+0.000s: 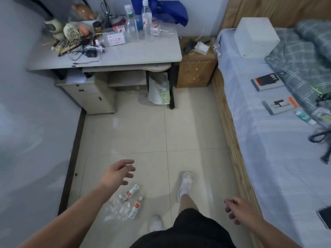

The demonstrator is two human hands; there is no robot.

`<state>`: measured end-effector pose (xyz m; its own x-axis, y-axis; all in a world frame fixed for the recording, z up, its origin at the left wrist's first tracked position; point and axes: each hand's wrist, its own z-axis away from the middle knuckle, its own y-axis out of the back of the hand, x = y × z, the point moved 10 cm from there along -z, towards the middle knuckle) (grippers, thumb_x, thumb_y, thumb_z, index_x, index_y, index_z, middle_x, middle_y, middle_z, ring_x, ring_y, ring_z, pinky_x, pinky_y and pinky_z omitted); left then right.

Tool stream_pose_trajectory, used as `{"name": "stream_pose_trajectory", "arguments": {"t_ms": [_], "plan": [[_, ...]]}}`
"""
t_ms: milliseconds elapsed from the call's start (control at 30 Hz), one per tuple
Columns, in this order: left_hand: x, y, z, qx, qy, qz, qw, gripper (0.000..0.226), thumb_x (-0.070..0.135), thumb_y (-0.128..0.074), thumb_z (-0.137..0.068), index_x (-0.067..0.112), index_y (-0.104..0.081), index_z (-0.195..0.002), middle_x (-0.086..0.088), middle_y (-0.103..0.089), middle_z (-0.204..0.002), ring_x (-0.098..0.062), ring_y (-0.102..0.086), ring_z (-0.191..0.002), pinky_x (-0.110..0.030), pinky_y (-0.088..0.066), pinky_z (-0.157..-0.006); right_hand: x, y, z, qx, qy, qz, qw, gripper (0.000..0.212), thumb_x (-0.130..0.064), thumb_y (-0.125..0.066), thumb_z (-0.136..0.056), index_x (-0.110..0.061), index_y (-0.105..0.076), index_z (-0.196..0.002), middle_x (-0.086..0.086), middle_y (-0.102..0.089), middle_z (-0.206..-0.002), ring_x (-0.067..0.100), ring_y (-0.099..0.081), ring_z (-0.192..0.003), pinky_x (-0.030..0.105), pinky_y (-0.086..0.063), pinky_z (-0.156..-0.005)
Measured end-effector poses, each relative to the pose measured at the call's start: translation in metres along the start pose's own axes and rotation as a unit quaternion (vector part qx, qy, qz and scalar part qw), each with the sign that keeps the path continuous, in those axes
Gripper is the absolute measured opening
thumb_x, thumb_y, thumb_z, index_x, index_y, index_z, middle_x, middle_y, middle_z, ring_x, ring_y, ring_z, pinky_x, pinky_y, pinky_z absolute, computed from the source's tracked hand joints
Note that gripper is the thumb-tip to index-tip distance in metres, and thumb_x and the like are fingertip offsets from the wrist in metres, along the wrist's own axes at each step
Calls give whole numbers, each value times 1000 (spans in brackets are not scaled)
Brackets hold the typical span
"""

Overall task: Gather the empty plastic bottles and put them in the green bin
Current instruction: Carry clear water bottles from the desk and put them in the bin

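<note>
Two clear, crushed plastic bottles (125, 203) with red and green labels lie together on the tiled floor near my feet. My left hand (119, 172) hovers just above them, fingers spread, holding nothing. My right hand (238, 210) hangs low at the right beside the bed, fingers loosely curled and empty. More clear bottles are on the desk (125, 54): two upright ones (146, 20) and one lying on its side (112, 39), plus another flat one (161, 30). No green bin is in view.
The desk's left half is cluttered with a small fan (72, 33), cables and pens. A wooden nightstand (196, 68) stands between desk and bed (268, 140). The bed holds a white box (256, 36), books and a blanket. A bag (159, 92) leans under the desk.
</note>
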<state>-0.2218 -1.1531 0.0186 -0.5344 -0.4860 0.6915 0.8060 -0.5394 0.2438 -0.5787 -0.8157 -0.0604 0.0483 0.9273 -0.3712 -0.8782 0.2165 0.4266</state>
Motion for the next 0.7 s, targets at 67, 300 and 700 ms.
{"name": "stream_pose_trajectory", "arguments": {"t_ms": [67,300,700], "plan": [[30,-5,-30,14,-2,13,1000,21,17,-60,-98,22,-70,-116,-6,-76,-106,-25,-71,-93,-36,-54,-73,-24,14,-27,-12,6,6,1000,18,-16,-57,-100,-7,-72,-95,13,-68,-77,19,-54,-51,27,-39,-46],[57,-9,-72,45,38,16,998,18,23,-60,-100,28,-71,-112,-4,-77,-102,-26,-73,-93,-36,-57,-71,-203,62,-104,-47,97,92,990,18,-18,-58,-99,-8,-71,-91,10,-71,-80,14,-59,-52,23,-42,-44],[71,73,-199,87,139,52,985,18,25,-58,-102,15,-71,-108,-14,-73,-101,-27,-64,-75,-30,-43,-61,-535,50,-208,-8,228,72,971,13,-25,-62,-92,-26,-73,-86,-3,-75,-72,8,-64,-49,28,-47,-45]]}}
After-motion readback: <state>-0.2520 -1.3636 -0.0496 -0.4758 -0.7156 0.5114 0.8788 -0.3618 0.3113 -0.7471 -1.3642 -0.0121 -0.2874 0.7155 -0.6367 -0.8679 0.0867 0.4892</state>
